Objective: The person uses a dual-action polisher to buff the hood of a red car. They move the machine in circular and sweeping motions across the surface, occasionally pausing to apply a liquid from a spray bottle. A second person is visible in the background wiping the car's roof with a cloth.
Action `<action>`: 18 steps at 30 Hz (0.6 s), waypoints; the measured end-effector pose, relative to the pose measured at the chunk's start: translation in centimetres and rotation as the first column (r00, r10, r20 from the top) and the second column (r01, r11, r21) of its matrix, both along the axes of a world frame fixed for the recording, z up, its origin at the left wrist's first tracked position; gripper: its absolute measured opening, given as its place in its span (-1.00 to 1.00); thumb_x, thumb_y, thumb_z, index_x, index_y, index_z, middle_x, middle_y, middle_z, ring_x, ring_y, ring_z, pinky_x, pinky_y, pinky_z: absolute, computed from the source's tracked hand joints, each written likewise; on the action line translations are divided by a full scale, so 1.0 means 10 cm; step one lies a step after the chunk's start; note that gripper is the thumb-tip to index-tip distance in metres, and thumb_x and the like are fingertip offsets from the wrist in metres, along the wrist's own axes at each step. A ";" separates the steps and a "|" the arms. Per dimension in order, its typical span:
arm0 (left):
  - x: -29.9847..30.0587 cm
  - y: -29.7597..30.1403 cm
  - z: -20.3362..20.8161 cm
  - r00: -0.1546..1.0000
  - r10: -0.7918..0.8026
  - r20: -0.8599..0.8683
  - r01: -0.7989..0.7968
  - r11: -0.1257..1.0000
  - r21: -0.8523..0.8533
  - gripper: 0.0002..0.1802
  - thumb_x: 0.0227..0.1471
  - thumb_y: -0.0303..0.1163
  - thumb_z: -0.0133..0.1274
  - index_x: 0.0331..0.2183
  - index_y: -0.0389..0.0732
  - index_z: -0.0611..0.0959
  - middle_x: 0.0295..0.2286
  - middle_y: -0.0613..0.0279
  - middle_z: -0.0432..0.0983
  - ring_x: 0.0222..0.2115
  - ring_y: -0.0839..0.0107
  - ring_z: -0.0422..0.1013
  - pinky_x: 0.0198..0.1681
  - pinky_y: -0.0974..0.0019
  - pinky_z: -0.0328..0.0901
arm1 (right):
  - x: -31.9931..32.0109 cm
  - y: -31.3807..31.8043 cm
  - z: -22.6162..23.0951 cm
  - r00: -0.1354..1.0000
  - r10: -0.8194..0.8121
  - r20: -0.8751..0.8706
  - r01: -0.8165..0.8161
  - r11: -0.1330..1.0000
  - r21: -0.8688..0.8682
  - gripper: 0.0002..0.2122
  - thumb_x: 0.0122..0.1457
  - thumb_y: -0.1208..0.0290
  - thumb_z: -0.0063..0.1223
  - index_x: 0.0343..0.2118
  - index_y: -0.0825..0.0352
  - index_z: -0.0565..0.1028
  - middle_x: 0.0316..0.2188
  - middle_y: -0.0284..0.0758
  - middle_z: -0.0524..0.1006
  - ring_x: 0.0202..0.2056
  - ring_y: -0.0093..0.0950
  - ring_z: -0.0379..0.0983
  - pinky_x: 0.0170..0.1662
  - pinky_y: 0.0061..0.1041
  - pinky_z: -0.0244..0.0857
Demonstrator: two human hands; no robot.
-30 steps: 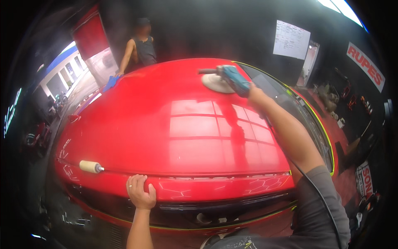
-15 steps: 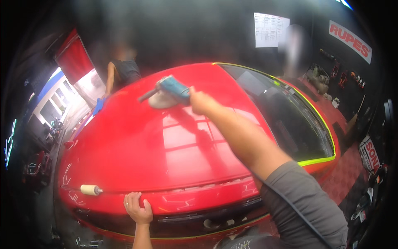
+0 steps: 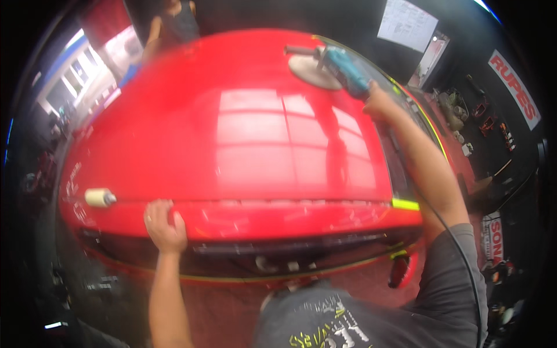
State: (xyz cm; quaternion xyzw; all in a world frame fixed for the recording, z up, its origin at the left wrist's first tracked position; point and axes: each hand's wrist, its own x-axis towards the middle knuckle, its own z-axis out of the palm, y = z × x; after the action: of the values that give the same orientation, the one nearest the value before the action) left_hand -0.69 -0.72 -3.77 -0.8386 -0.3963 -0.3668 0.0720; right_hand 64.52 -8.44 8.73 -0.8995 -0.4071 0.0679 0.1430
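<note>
My right hand [image 3: 380, 102] is wrapped round the rear of a teal car polisher [image 3: 347, 68], arm stretched far out to the right. The polisher's round pale pad [image 3: 313, 72] lies on the glossy red car roof [image 3: 168, 133], near the windscreen. A dark side handle sticks out leftward from its head, with no hand on it. My left hand [image 3: 165, 226] rests open on the near roof edge, fingers stretched and thumb apart. Left of it, a cream bottle with a grey cap [image 3: 100, 198] lies on its side on the roof.
The polisher's black cord [image 3: 458, 246] runs down over my right arm. Yellow-green masking tape [image 3: 406, 204] borders the windscreen. Another person [image 3: 177, 22] stands beyond the far left of the roof. Tools [image 3: 505, 136] hang on the right wall.
The polisher and my right hand have swept right across the roof, toward the windscreen. My left hand still rests on the near edge. The head view has shifted.
</note>
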 end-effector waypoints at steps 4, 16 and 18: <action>0.04 0.00 -0.01 0.999 -0.026 0.035 0.025 0.998 0.053 -0.67 0.11 -0.32 0.13 -0.13 -0.30 0.70 -0.13 -0.08 0.62 0.00 -0.14 0.50 0.24 -0.14 0.28 | -0.20 -0.51 -0.02 0.992 0.124 0.020 -0.125 0.988 0.091 -0.02 0.06 0.54 0.29 0.56 0.31 0.02 -0.14 0.02 0.68 -0.11 -0.08 0.68 -0.07 -0.15 0.54; 0.03 -0.05 -0.06 0.998 -0.004 0.066 0.001 0.999 0.035 -0.65 0.04 -0.33 0.16 -0.14 -0.29 0.71 -0.13 -0.06 0.62 0.00 -0.11 0.50 0.25 -0.14 0.29 | -1.84 0.52 0.27 0.910 0.414 0.037 -0.415 0.904 0.102 -0.19 0.20 0.60 0.12 0.52 0.28 0.08 -0.04 0.16 0.65 0.02 0.07 0.65 0.04 -0.05 0.53; 0.04 -0.06 -0.05 0.997 -0.003 0.075 0.001 1.000 0.026 -0.66 0.04 -0.33 0.16 -0.15 -0.29 0.71 -0.14 -0.06 0.62 0.00 -0.12 0.50 0.25 -0.14 0.30 | -1.80 0.49 0.25 0.907 0.419 0.050 -0.422 0.901 0.101 -0.17 0.19 0.59 0.13 0.54 0.27 0.06 -0.03 0.16 0.65 0.02 0.08 0.64 0.05 -0.05 0.52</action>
State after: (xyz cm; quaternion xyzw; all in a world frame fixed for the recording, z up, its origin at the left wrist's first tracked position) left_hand -0.33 -1.37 -4.30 -0.8236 -0.3932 -0.4031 0.0674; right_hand 46.54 -3.50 11.27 -0.7822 -0.5964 0.0626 0.1688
